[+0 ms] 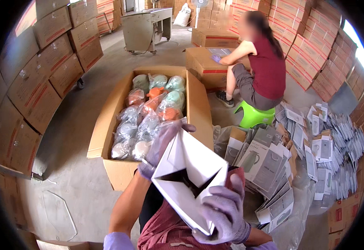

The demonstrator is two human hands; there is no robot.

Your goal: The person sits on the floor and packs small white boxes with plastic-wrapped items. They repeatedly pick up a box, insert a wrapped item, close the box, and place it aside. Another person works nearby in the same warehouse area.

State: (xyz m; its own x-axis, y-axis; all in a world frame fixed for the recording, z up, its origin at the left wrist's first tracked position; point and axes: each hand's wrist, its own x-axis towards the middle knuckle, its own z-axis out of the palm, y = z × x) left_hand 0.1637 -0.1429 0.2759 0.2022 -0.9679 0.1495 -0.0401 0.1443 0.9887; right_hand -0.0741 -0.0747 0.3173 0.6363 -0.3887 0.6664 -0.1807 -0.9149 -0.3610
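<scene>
I hold a small carton [202, 168], white inside, in front of my body. Its end stands open toward me, with flaps folded inward and a dark inside. My left hand [162, 142], in a thin purplish-grey glove, grips the carton's far left edge; it is slightly blurred. Around the near right side, the gloved fingers of my right hand [227, 210] are wrapped. Just beyond sits an open cardboard box [125, 173] with rounded items [148, 121] in clear plastic bags, coloured green, orange, grey and white.
Flattened printed cartons [257, 158] lie heaped at right. A person [267, 66] sits on a green stool [253, 116] beside a closed box [203, 66]. Stacked boxes [36, 83] on a wheeled base line the left. A metal machine [142, 31] stands farther back.
</scene>
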